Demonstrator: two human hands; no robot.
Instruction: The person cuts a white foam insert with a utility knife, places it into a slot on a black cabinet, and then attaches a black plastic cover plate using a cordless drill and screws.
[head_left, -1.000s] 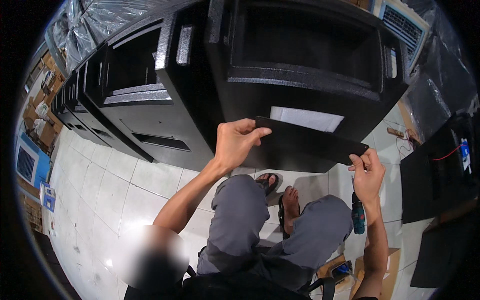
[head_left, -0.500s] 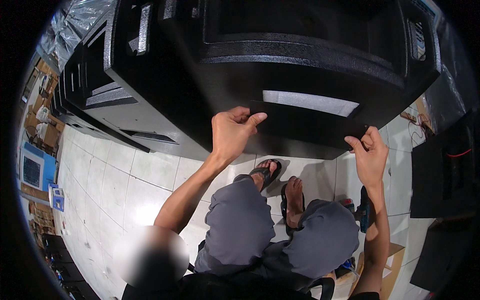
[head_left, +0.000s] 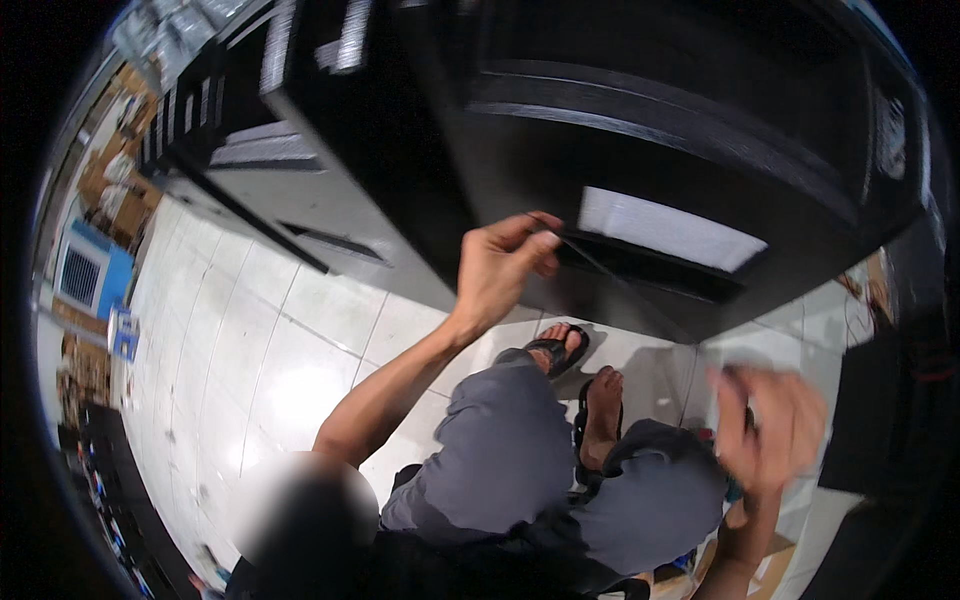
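Having left the black panel (head_left: 640, 265), right hand (head_left: 765, 425) blurs.

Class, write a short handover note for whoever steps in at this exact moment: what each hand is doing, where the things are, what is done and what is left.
Left hand: fingers pinch the edge of the thin black panel at the lower front of the big black cabinet.
Right hand: off the panel, blurred in motion, low over the right knee; whether it holds anything cannot be told.
Done: the panel is up against the cabinet, below the white label.
Left: whether it is fixed cannot be seen; only one hand supports it.
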